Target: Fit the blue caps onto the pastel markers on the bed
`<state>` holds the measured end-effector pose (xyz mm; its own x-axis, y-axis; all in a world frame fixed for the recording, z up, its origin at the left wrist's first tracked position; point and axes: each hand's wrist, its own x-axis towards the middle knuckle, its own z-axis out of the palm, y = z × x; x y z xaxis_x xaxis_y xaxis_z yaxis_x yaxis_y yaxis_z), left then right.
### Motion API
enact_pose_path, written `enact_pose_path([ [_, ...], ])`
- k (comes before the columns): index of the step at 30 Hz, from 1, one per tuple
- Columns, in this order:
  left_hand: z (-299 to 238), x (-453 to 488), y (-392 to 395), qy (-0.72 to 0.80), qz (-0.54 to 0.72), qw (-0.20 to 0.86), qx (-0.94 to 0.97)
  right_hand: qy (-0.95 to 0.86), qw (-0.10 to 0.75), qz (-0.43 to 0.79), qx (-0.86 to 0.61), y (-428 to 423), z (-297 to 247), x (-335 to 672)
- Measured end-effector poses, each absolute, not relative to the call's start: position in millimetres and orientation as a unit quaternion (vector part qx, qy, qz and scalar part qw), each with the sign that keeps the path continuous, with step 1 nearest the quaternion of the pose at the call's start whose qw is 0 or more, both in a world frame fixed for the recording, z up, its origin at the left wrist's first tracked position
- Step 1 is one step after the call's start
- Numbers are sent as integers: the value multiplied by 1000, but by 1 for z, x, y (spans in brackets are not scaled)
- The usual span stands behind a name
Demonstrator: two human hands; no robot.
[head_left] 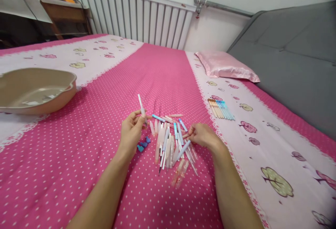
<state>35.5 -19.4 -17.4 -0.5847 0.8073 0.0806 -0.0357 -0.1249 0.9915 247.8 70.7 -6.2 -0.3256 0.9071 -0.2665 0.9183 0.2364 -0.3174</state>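
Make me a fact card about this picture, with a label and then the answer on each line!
Left hand: holding a slim white pen piece
Right hand: at the pile's right edge; grip unclear
Pile: loose pen parts, jumbled between the hands
Small blue pieces: beside the pile, near the left hand
Row of pens: side by side, brown and blue ends
Basin: far left
Pillow: pink, shiny

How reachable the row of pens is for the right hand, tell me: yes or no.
Probably yes: the row of pens lies beyond the right hand, to its right, with only bedspread between them. That hand is at the pile of pen parts, though, and would likely need to leave it first.
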Motion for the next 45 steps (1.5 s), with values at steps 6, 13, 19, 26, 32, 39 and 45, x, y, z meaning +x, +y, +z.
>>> enact_pose_path([
  [6, -19, 24, -18, 607, 707, 236, 275, 784, 11, -212, 583, 70, -4, 246],
  [13, -22, 16, -20, 611, 699, 261, 264, 782, -17, -208, 587, 69, -5, 248],
  [19, -21, 20, -19, 596, 693, 298, 273, 776, -72, -191, 597, 72, -10, 249],
  [26, -18, 27, -19, 588, 662, 351, 304, 802, -154, -188, 546, 71, -9, 241],
  [32, -18, 35, -20, 575, 642, 391, 322, 892, -235, -186, 338, 66, -25, 212],
  [39, -23, 39, -18, 557, 653, 403, 318, 923, -157, -154, 317, 52, -47, 190],
  [45, -25, 39, -18, 576, 647, 398, 303, 932, -159, -126, 302, 53, -47, 191],
])
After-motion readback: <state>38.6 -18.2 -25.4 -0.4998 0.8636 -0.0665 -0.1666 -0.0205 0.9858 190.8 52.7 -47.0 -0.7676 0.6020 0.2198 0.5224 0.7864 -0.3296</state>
